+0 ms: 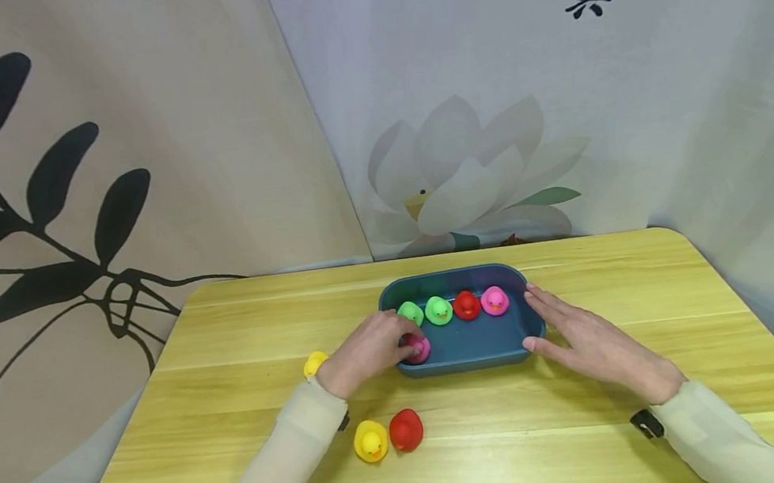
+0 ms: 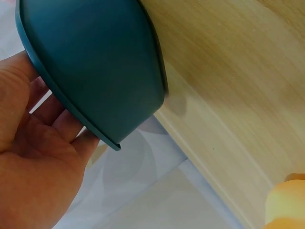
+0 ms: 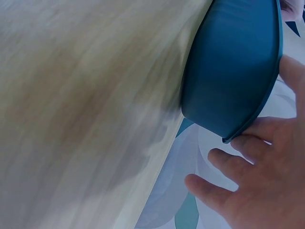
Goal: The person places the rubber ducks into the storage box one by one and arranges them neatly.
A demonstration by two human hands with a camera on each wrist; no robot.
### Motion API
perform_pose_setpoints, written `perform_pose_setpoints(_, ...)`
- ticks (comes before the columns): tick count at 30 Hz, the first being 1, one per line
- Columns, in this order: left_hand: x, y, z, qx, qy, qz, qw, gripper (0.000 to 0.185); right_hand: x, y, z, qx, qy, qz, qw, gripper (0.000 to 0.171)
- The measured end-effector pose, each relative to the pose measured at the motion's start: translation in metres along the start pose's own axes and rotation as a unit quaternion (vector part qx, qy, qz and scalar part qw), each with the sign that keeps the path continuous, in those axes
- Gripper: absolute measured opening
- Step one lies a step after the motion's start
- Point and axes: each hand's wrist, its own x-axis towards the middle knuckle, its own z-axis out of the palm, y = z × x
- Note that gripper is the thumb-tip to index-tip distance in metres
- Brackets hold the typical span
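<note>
Right now my left hand (image 1: 369, 349) has its fingers curled round a pink duck (image 1: 418, 348) at the front-left corner of the blue tray (image 1: 468, 359), which sits near the table's (image 1: 596, 441) back edge, center, w/ two green ducks (image 1: 425, 311), a red duck (image 1: 467, 305) and another pink duck (image 1: 495, 300) lined along its back wall. My right hand (image 1: 595, 344) lies flat, fingers straight, against the tray's right rim, gripping nothing. Risk, imo: knuckles sit just beside the nearest green one and could tip it; a loose pinch could drop my duck, and bumping the tray could slide it, since the flat hand barely braces it.

Long cream sleeves (image 1: 290, 460), black wrist devices (image 1: 647, 424), bare hands (image 1: 367, 349)
</note>
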Motion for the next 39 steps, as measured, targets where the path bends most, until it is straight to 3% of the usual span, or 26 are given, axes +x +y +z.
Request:
perform_pose_setpoints(8, -0.007, 0.002, -0.003, -0.037, 0.003, -0.020, 0.9991, 0.031, 0.001, 0.001, 0.000, -0.004, -0.003, -0.001, 1.000, 0.083)
perform_pose_setpoints(16, -0.030, 0.005, -0.010, -0.102, 0.079, -0.073, 0.9889, 0.044, 0.001, 0.001, -0.001, -0.004, -0.004, 0.003, 1.000, 0.083)
perform_pose_setpoints(26, -0.066, -0.008, -0.015, -0.135, 0.170, -0.081, 0.9727, 0.039, 0.001, 0.000, -0.001, -0.008, 0.001, 0.000, 1.000, 0.086)
perform_pose_setpoints(39, -0.104, -0.028, -0.015, -0.141, 0.208, -0.122, 0.9600, 0.039, 0.001, 0.001, 0.001, -0.005, -0.003, 0.001, 1.000, 0.085)
